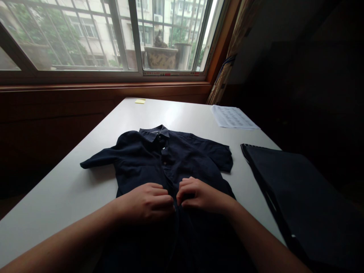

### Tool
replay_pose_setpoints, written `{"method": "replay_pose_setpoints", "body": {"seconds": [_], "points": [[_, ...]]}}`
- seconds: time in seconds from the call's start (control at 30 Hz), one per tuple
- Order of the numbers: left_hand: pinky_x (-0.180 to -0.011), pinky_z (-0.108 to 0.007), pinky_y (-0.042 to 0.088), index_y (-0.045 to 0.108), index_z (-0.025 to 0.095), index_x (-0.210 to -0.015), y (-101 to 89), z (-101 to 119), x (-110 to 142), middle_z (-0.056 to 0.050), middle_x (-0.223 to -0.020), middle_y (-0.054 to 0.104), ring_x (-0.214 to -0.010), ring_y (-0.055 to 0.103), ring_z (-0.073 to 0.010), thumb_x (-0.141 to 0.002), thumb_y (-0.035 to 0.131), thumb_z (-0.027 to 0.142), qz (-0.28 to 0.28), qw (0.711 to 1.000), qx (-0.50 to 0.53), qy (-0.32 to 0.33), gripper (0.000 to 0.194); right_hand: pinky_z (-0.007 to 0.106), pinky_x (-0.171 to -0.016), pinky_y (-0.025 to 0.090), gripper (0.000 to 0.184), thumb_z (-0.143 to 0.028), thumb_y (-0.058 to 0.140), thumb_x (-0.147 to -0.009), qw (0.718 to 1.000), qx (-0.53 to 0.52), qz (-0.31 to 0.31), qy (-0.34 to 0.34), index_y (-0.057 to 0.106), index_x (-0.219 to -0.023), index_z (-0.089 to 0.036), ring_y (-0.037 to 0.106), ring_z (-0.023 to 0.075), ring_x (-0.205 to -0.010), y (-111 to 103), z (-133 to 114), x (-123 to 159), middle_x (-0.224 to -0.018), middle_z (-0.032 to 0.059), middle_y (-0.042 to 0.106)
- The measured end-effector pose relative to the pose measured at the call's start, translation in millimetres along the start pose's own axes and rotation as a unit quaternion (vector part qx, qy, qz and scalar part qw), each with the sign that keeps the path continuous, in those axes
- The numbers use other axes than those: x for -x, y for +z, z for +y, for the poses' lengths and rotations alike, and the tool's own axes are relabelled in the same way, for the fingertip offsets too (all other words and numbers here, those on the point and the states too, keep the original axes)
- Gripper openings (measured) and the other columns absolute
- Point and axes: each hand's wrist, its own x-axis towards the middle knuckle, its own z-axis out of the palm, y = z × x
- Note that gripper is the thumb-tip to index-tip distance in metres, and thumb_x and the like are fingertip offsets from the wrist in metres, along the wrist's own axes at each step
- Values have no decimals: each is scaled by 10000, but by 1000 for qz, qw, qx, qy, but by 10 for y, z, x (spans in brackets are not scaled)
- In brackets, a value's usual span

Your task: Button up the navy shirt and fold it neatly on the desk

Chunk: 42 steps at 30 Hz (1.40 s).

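A dark navy short-sleeved shirt lies flat and face up on the white table, collar towards the window, sleeves spread out. My left hand and my right hand sit side by side on the shirt's button placket, near the middle of its front. Both have curled fingers pinching the fabric at the placket, knuckles almost touching. Whatever lies under the fingertips is hidden.
A dark folded cloth or folder lies at the table's right edge. A printed sheet of paper lies at the far right, a yellow sticky note at the far edge. Behind are a wooden sill and a barred window.
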Motion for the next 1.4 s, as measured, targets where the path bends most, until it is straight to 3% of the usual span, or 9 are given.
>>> {"method": "replay_pose_setpoints", "body": {"seconds": [0.13,0.33,0.67,1.03,1.13,1.3,1.4], "points": [[-594,-326,377,597,172,-940,-19,13,-8,-13,-779,602,-649,497,-138,-1000,520,223,9,1000,9,-18,110,306,-884,401,37,-199,733,-861,1000,-18,18,-10,752,-890,-214,601,154,-860,18,11,-9,-838,-7,645],[-591,-318,378,592,177,-980,-33,23,-19,-10,-779,600,-639,493,-134,-1009,506,240,5,1000,17,-24,110,245,-737,455,59,-181,712,-861,993,-110,32,-13,761,-893,-185,588,138,-796,10,43,-1,-855,8,608],[-585,-321,371,607,170,-956,-20,10,-27,-9,-755,597,-634,498,-133,-1002,524,221,24,1000,-2,-12,108,298,-844,411,46,-209,750,-845,999,-13,26,-19,762,-888,-221,583,150,-820,65,17,-15,-795,-13,615],[-580,-329,338,614,157,-952,4,3,-10,-13,-750,580,-636,467,-143,-1001,517,205,14,1000,2,-12,119,256,-789,433,87,-127,732,-830,997,-73,34,-17,747,-876,-199,578,137,-808,48,-28,-20,-827,-11,602],[-584,-328,330,613,165,-931,-1,4,-6,-15,-763,586,-636,465,-141,-996,531,210,10,1000,-5,-10,114,255,-790,437,94,-113,743,-806,994,-95,44,3,720,-860,-187,586,139,-817,50,-57,-24,-833,-12,629],[-577,-331,309,580,177,-842,10,-1,1,-6,-766,580,-618,442,-135,-985,552,212,12,1000,-19,-3,150,204,-582,397,246,-168,823,-704,982,-147,65,100,630,-856,-175,532,109,-667,80,-63,-18,-754,-50,605],[-567,-337,304,570,177,-836,15,2,0,-2,-760,571,-613,428,-137,-988,539,205,14,1000,-17,-1,158,198,-559,384,204,-225,819,-725,982,-159,54,85,633,-780,-163,523,103,-638,91,-61,-8,-707,-45,596]]}}
